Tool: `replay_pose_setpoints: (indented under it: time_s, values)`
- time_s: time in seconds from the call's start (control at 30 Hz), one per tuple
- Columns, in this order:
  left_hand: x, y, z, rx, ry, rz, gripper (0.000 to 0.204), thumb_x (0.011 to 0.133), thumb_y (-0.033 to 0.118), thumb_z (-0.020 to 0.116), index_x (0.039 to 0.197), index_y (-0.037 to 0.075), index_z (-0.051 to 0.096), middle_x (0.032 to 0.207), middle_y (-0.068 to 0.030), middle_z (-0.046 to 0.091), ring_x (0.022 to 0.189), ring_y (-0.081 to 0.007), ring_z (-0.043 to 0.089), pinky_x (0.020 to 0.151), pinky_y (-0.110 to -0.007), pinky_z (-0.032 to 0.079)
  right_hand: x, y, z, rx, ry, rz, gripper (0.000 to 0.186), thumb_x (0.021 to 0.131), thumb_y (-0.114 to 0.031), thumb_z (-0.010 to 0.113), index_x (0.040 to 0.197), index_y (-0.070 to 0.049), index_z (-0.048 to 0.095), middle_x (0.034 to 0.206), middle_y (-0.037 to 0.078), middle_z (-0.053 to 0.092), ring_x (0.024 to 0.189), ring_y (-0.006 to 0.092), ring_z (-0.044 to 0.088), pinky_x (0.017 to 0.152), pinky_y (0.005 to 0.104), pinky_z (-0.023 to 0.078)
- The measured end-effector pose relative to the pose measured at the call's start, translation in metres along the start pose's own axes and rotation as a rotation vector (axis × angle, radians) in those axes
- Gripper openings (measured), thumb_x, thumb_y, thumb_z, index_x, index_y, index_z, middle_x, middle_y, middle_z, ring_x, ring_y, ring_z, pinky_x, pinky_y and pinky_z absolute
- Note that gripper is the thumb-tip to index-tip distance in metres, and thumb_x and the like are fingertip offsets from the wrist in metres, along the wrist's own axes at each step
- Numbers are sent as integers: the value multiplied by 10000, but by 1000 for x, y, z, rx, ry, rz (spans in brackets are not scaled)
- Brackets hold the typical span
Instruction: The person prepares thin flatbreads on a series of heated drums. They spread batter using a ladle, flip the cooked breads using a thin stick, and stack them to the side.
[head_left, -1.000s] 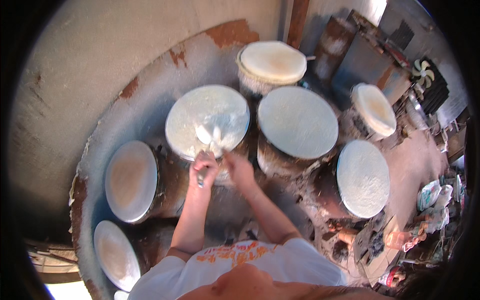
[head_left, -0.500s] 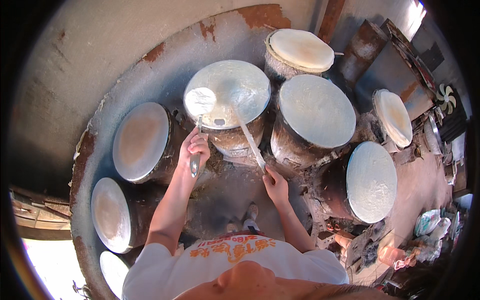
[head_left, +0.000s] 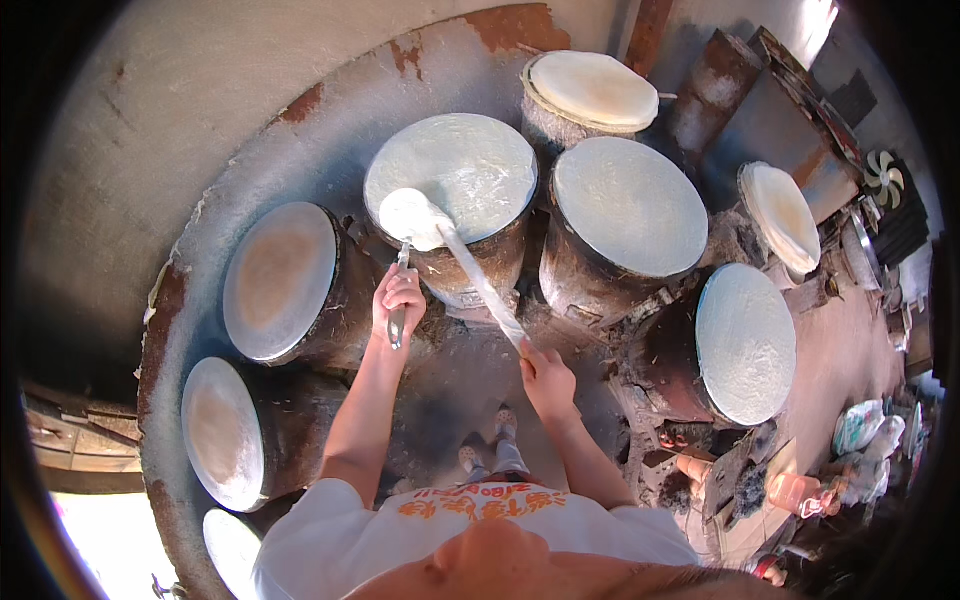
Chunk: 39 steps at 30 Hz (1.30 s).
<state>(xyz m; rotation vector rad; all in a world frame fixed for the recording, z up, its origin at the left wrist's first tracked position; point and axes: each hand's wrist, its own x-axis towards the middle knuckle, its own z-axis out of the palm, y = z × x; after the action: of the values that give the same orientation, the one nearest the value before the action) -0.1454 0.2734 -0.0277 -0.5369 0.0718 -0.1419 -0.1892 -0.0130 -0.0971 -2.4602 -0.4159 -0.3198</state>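
White batter (head_left: 412, 216) coats the ladle's (head_left: 405, 262) bowl.

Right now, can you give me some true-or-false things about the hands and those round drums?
1. The left hand grips a ladle by its handle. True.
2. The right hand is empty. False: it holds a long flat stick.
3. The ladle's bowl is over the drum straight ahead. True.
4. Every drum top is white. False: the two left drums look brownish in the middle.
5. The person's feet show on the ground between the arms. True.
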Motion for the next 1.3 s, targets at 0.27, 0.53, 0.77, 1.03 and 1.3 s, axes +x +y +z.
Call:
replay_pose_setpoints:
  time_s: [0.27,0.53,0.77,1.03,1.3]
  values:
    - [-27,-50,72,-205,-462,123,546,945,67,391,1442,-26,185,542,31,336,350,-47,360,281,-212,358,27,-22,8,924,183,234,405,865,-73,649,1251,-6,545,870,-7,542,695,64,462,628,209,397]
    - [-68,-19,206,170,-565,129,247,967,133,414,746,24,424,527,11,393,312,-68,351,275,-208,330,39,-39,60,429,-105,5,476,785,-68,699,1245,-70,575,837,100,599,726,157,569,678,298,469]
    - [-97,90,196,358,-106,192,328,972,191,431,670,66,400,532,15,404,344,-76,371,298,-215,341,81,-170,141,835,-252,-80,451,770,-48,636,1213,-45,555,914,166,637,821,315,624,784,339,488]
    - [-111,195,112,717,246,286,173,1002,245,415,1002,139,553,584,34,395,412,-66,378,354,-191,329,98,-243,190,974,-409,157,403,760,84,500,1151,34,583,805,91,578,573,131,570,487,272,520]
    - [-106,210,135,1632,622,495,594,914,65,479,1456,211,286,596,49,371,422,-49,359,368,-212,320,139,-272,217,611,-386,-175,411,634,46,613,1044,16,609,918,200,592,910,390,554,795,428,446]
